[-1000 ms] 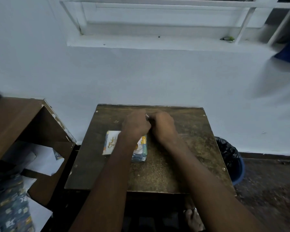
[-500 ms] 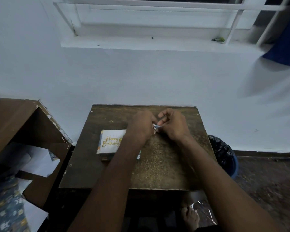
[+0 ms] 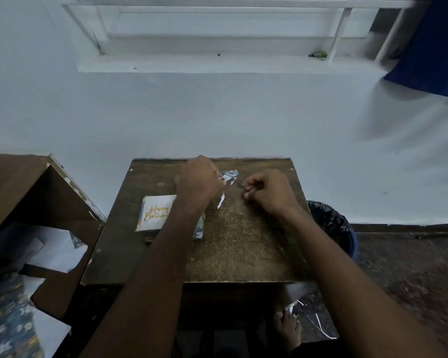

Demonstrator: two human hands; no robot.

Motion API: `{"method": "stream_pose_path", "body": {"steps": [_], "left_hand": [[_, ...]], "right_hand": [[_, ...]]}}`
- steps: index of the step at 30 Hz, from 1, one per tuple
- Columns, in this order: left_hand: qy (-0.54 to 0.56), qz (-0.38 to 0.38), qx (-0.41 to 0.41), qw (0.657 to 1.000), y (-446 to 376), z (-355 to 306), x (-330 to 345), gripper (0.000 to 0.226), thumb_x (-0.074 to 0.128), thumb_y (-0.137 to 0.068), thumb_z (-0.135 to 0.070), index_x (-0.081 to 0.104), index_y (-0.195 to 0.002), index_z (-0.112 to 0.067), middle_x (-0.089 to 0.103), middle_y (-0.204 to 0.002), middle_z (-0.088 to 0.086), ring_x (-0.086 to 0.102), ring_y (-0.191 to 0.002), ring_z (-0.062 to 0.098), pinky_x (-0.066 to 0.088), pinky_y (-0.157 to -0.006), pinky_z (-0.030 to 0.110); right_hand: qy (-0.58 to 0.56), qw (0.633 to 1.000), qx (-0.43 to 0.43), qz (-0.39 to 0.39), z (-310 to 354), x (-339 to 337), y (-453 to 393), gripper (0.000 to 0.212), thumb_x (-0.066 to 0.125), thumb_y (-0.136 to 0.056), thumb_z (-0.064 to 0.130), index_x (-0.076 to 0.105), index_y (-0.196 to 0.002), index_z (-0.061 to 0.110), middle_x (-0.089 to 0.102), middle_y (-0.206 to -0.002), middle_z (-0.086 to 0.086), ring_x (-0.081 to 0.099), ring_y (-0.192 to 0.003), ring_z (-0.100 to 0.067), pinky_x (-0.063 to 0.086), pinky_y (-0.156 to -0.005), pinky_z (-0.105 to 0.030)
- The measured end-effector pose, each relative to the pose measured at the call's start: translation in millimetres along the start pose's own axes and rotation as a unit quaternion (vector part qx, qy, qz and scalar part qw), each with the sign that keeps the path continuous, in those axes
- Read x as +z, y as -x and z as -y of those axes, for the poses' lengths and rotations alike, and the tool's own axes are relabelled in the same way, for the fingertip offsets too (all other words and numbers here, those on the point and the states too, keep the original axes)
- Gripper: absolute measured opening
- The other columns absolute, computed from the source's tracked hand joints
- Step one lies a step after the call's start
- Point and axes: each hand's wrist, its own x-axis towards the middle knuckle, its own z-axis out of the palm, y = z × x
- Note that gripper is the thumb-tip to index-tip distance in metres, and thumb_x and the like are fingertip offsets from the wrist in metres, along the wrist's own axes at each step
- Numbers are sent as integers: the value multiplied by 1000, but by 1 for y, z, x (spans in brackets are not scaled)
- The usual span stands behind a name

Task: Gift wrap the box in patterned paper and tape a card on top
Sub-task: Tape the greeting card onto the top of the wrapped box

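Observation:
The wrapped box lies left of centre on the dark wooden table, partly under my left forearm. A white "Happy Birthday" card lies on top of it. My left hand is raised over the far part of the table and pinches a small torn scrap of patterned paper, with a thin white strip hanging below it. My right hand hovers to the right of the scrap with its fingers curled and nothing in it.
A brown wooden shelf unit stands at the left with white sheets and patterned wrapping paper in it. A blue bin with a black liner sits right of the table. My foot is below, near shiny scraps.
My hands were together at the scrap; now they have come apart. The left hand keeps the scrap and has lifted away, the right hand has drawn off to the right.

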Motion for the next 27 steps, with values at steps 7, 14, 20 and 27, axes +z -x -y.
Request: {"method": "stream_pose_path", "body": {"steps": [7, 14, 20, 27], "left_hand": [[23, -5, -21, 999, 2, 1, -5, 9, 75, -88, -21, 82, -84, -25, 78, -88, -5, 72, -88, 19, 51, -71, 30], [57, -18, -17, 998, -1, 8, -14, 4, 79, -88, -25, 84, -89, -25, 79, -92, -4, 72, -88, 20, 60, -82, 36], [51, -34, -14, 998, 0, 13, -13, 6, 79, -88, -24, 83, -86, -27, 78, -85, -4, 72, -83, 21, 60, -75, 35], [54, -44, -9, 998, 0, 16, -12, 9, 77, -87, -23, 84, -89, -27, 79, -85, -4, 72, -83, 20, 57, -72, 32]], "right_hand": [[172, 981, -83, -13, 18, 23, 6, 25, 64, -80, -4, 76, -77, 18, 77, -84, 1, 71, -87, -22, 53, -81, -30], [-64, 998, 12, -16, 14, 7, 2, 25, 72, -83, -9, 77, -85, 16, 77, -73, 2, 70, -69, -4, 60, -83, -35], [-4, 999, -43, -9, 25, 34, -1, 19, 89, -78, 7, 78, -93, 15, 73, -82, 4, 64, -72, -7, 53, -77, -26], [134, 989, -62, -9, 29, 49, 1, 11, 79, -82, 7, 80, -74, 15, 79, -81, -2, 74, -83, -21, 59, -80, -35]]}}
